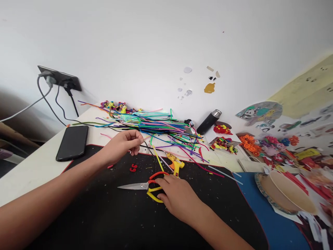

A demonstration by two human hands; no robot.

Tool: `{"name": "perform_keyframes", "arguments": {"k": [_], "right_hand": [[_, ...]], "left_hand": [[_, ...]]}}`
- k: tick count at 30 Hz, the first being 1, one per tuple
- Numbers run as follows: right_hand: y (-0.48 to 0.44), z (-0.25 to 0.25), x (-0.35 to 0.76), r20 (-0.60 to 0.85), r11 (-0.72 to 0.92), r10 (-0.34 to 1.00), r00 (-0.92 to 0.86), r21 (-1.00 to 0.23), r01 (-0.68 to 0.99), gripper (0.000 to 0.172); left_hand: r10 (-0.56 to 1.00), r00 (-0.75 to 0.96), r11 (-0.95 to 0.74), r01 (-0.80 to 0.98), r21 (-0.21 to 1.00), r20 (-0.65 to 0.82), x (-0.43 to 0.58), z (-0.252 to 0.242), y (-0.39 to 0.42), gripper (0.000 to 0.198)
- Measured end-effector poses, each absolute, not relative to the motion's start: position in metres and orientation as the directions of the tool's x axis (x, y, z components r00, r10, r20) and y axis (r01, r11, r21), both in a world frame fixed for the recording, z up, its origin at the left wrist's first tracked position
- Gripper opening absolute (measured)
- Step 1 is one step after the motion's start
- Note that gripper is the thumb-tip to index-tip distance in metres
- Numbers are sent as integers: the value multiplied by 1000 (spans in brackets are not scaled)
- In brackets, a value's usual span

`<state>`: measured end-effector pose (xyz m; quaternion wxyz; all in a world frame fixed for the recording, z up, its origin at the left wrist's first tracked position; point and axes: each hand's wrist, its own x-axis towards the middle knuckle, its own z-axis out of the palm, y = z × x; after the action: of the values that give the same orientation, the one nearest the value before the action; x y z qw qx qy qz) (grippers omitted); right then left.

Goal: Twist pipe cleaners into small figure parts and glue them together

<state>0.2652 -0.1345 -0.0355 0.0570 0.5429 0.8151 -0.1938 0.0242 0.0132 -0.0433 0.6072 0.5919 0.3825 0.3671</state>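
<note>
My left hand (pixel 124 144) pinches the end of a thin black pipe cleaner (pixel 151 152) that curves down over the black mat (pixel 104 208). My right hand (pixel 177 198) rests on the red and yellow handles of a pair of scissors (pixel 142 186), fingers curled over them; the steel blades point left on the mat. A yellow glue gun (pixel 174 161) lies just beyond the scissors. A heap of coloured pipe cleaners (pixel 158 126) spreads over the table behind both hands. A small red shape (pixel 133 168) lies on the mat between my hands.
A black phone (pixel 73 142) lies at the left near a wall socket with plugged cables (pixel 59 81). A dark flask (pixel 208 122) lies at the back. Bright craft flowers (pixel 249 143) and figures crowd the right; a paper plate (pixel 286 192) sits on blue paper.
</note>
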Motion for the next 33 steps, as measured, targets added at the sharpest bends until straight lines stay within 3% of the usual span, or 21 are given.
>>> {"name": "perform_keyframes", "arguments": {"k": [9,16,20,23,27,30,33], "right_hand": [[-126,-52,257,-323,436,836,-445,-103,894,52],[-122,-47,264,-285,419,811,-511,-327,847,43],[-128,-47,261,-298,194,847,-440,-597,778,44],[-136,-55,262,-406,-177,843,-354,-829,530,36],[-145,-66,266,-412,-417,851,-324,-907,58,35],[-145,-69,264,-389,-448,890,-237,-841,-303,51],[-140,-69,258,-301,-344,938,-170,-775,-530,55]], "left_hand": [[900,436,53,-41,998,-30,19,-38,13,30],[897,439,93,-66,993,-55,20,-36,16,29],[898,433,119,-78,990,-74,20,-33,19,30],[904,419,134,-76,988,-90,17,-28,21,29],[916,387,150,-80,985,-109,14,-26,25,29],[916,372,198,-89,976,-152,15,-30,25,28],[897,394,259,-98,961,-202,19,-36,22,28]]}}
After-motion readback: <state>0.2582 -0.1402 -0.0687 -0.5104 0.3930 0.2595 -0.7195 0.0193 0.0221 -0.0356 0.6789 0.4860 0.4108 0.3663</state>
